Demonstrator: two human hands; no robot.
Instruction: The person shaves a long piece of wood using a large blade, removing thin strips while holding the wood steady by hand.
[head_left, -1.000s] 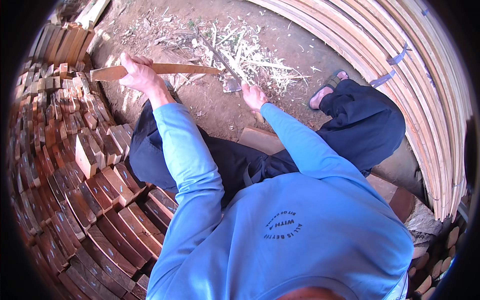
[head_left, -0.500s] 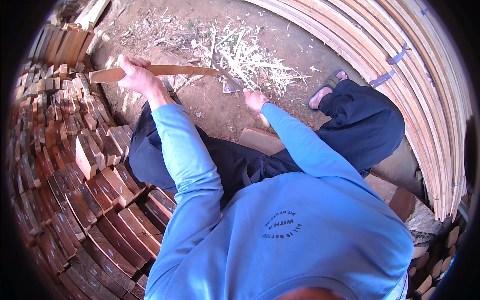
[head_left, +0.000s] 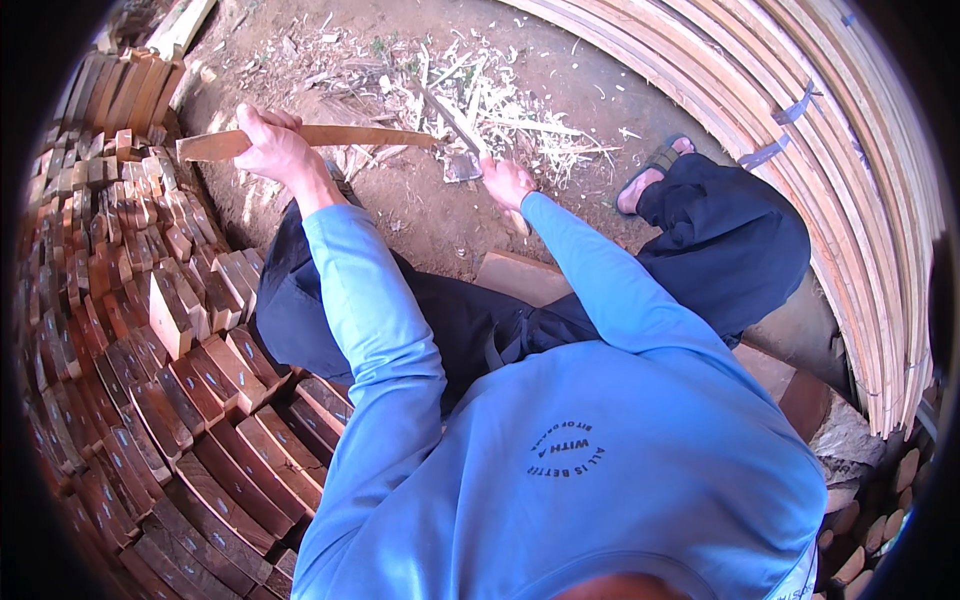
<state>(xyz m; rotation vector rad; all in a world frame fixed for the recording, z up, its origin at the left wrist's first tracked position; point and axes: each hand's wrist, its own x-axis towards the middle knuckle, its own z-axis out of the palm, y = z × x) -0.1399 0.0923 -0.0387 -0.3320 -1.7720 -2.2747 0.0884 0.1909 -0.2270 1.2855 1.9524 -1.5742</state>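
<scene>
My left hand [head_left: 272,148] grips a long flat strip of reddish wood [head_left: 345,136] that lies level over the dirt, its far end reaching toward the right. My right hand [head_left: 506,183] holds a small hatchet [head_left: 462,164] by its handle, the metal head close to the strip's right end. Both arms wear light blue sleeves. Pale wood shavings [head_left: 470,85] lie scattered on the ground just beyond the tool. I sit with dark trousers, and one sandalled foot [head_left: 652,172] is out to the right.
Rows of short red-brown wood blocks [head_left: 170,400] are stacked along my left. A big curved pile of long pale slats [head_left: 830,160] runs along the right, some bound with tape. A flat wooden block [head_left: 520,275] lies between my legs. Log ends show at lower right.
My right hand with the hatchet has drawn back a little toward me, off the strip's end. The left hand keeps holding the strip in about the same place.
</scene>
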